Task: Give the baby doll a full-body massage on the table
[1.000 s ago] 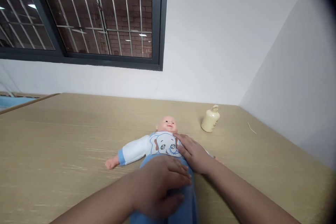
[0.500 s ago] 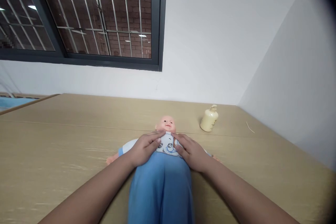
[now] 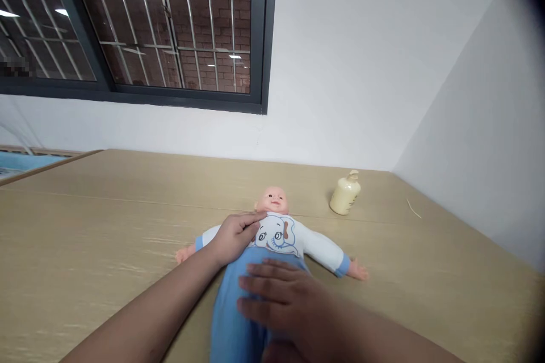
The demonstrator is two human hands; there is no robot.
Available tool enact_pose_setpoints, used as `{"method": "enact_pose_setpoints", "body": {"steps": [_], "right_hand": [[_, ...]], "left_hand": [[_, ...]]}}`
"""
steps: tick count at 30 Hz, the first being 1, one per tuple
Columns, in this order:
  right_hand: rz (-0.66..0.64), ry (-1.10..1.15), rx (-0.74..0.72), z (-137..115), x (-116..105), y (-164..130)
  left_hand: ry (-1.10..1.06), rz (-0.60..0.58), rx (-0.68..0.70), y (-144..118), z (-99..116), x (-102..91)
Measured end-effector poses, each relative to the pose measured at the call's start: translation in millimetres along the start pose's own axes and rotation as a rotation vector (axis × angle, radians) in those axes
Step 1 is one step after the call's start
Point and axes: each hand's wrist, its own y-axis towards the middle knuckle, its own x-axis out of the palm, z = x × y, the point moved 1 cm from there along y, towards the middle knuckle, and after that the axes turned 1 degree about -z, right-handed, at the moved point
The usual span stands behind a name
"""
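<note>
A baby doll (image 3: 276, 231) lies on its back on the wooden table (image 3: 106, 227), head toward the wall. It wears a white top with a blue elephant print and blue trousers. My left hand (image 3: 233, 234) rests flat on the doll's chest and left shoulder. My right hand (image 3: 284, 295) lies palm down on the blue trousers over the doll's belly, fingers spread and pointing left. The doll's right sleeve and small hand stretch out uncovered to the right.
A cream pump bottle (image 3: 344, 193) stands on the table behind the doll to the right, near the wall corner. A thin sliver (image 3: 414, 208) lies by the right wall. A barred window (image 3: 140, 28) is above the table.
My right hand has left the doll's right chest and come back toward me onto the trousers, uncovering the right arm. My left hand has stayed on the chest since half a second ago.
</note>
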Motion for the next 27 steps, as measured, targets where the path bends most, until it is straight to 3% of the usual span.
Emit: {"method": "enact_pose_setpoints", "body": {"steps": [2, 5, 11, 15, 21, 27], "right_hand": [[-0.055, 0.029, 0.035, -3.6, -0.2, 2.8], [-0.051, 0.035, 0.154, 13.7, -0.2, 1.1], [0.08, -0.016, 0.302, 63.6, 5.6, -9.2], [0.183, -0.033, 0.435, 83.1, 12.8, -15.4], [0.31, -0.026, 0.546, 91.7, 11.6, -19.2], [0.35, 0.032, 0.661, 93.7, 9.3, -18.0]], "left_hand": [[-0.002, -0.009, -0.001, -0.2, 0.3, -0.3], [-0.022, -0.037, 0.006, 0.0, 0.5, -0.2], [-0.029, -0.046, 0.057, 2.1, 3.5, 0.9], [-0.021, 0.001, 0.028, 1.6, 3.7, 2.2], [0.086, 0.035, 0.023, 0.7, 1.4, 1.4], [0.155, 0.072, 0.006, 1.7, -2.7, -1.5]]}}
